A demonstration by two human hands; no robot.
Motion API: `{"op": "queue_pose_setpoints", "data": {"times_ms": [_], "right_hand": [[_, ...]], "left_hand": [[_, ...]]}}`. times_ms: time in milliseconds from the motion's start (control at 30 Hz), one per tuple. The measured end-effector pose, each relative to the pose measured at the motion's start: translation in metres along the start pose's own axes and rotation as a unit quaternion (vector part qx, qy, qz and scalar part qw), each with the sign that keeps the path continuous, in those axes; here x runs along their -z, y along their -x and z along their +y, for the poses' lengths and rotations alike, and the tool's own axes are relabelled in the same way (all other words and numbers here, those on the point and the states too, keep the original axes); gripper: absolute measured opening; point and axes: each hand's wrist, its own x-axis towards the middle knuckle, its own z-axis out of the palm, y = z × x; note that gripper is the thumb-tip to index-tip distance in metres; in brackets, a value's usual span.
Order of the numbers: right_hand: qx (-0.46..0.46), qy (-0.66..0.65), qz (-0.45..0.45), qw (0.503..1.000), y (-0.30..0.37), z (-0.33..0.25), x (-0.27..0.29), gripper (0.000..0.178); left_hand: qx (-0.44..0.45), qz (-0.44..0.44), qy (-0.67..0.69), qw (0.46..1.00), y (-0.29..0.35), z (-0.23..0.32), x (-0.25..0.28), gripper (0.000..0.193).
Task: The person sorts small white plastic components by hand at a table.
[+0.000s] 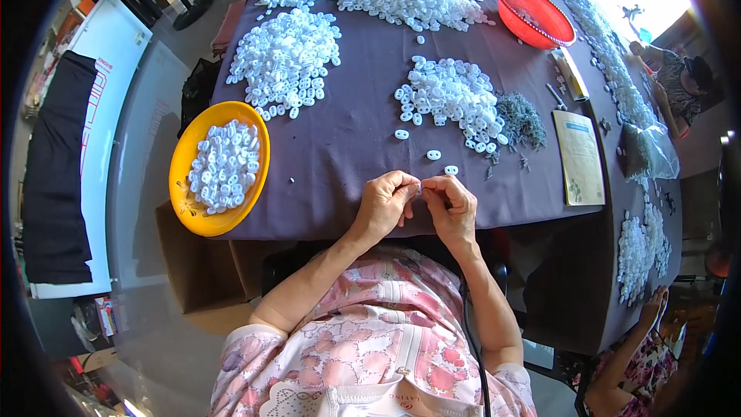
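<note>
Over purple cloth (pixel 332 139), your left hand (pixel 380 205) and right hand (pixel 457 212) pinch a tiny pale piece (pixel 420 188) | line it up squarely | press lightly, evenly

Dark-clothed table (pixel 332 154) before my left hand (pixel 380 205) and right hand (pixel 455 212) | white two-holed pieces (pixel 451 93) heaped beyond both | grey bits (pixel 522 120) touching nearest heap | yellow dish (pixel 181 185) well left | tan booklet (pixel 581 162) right | red basket (pixel 515 19) farther, ahead-right
</note>
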Motion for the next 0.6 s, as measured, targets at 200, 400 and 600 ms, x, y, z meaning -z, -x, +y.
{"op": "queue_pose_setpoints", "data": {"times_ms": [200, 400, 600], "right_hand": [[-0.005, 0.029, -0.016, 0.999, -0.0004, -0.0023, -0.0008, 0.016], [-0.002, 0.042, -0.015, 0.999, -0.0021, -0.0039, -0.0028, 0.017], [-0.056, -0.016, 0.007, 0.998, 0.0025, 0.0004, -0.0013, 0.016]], "left_hand": [[-0.024, -0.008, -0.053, 0.998, -0.0005, -0.0042, -0.0002, 0.008], [-0.054, 0.011, -0.078, 0.995, -0.0006, -0.0017, -0.0056, 0.008], [-0.011, 0.023, -0.006, 1.0, 0.0019, -0.001, -0.007, 0.009]]}}
